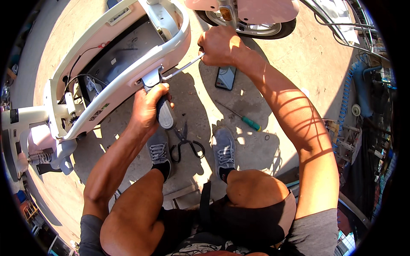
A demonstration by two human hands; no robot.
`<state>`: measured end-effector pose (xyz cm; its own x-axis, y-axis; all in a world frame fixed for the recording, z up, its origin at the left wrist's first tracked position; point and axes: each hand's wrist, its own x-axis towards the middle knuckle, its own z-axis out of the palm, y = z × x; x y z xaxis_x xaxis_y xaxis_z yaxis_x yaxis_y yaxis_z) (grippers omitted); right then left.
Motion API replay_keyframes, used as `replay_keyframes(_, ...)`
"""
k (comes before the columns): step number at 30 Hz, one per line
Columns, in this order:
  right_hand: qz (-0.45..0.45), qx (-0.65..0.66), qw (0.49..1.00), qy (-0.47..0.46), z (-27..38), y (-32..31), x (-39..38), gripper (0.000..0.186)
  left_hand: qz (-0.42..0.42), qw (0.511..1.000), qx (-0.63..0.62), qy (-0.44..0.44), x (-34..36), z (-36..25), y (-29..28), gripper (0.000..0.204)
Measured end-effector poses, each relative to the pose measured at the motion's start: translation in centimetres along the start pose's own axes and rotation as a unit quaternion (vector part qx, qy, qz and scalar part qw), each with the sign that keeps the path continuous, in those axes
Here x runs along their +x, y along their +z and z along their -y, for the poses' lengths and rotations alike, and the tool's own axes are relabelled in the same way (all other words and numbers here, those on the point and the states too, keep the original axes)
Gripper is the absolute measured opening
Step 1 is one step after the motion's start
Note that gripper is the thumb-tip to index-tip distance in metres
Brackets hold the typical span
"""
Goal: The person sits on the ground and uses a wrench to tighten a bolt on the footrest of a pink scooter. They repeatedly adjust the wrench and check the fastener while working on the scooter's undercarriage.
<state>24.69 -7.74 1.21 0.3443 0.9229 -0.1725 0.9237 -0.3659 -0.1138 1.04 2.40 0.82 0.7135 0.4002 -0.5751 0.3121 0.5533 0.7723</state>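
Note:
My left hand (147, 106) is closed round a grey and black foot peg (165, 116), whose metal bracket (151, 78) lies against the side of a pale pink and white scooter body (124, 77). In my right hand (224, 46) is the far end of a long, thin, bent metal rod, seemingly a hex key (184, 69). Its bent end meets the bracket just above my left hand. The fastener there is too small to make out.
Black-handled scissors (184, 143) lie between my shoes. A green-handled screwdriver (251, 123) and a phone (225, 78) rest on the concrete to the right. Ahead stands a scooter wheel (260, 30). Cables and a blue coiled hose (345, 94) line the right side.

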Motion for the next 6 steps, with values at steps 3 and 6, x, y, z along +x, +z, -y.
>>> replay_keyframes(3,0.038,0.019,0.999,0.022,0.35,-0.35,0.01,0.021,-0.002,1.000,0.003,-0.001,-0.07,-0.04,-0.09,0.019)
replay_keyframes(6,0.048,0.024,0.998,0.029,0.37,-0.45,-0.07,0.021,0.002,1.000,0.004,0.003,-0.03,0.03,-0.05,0.019)
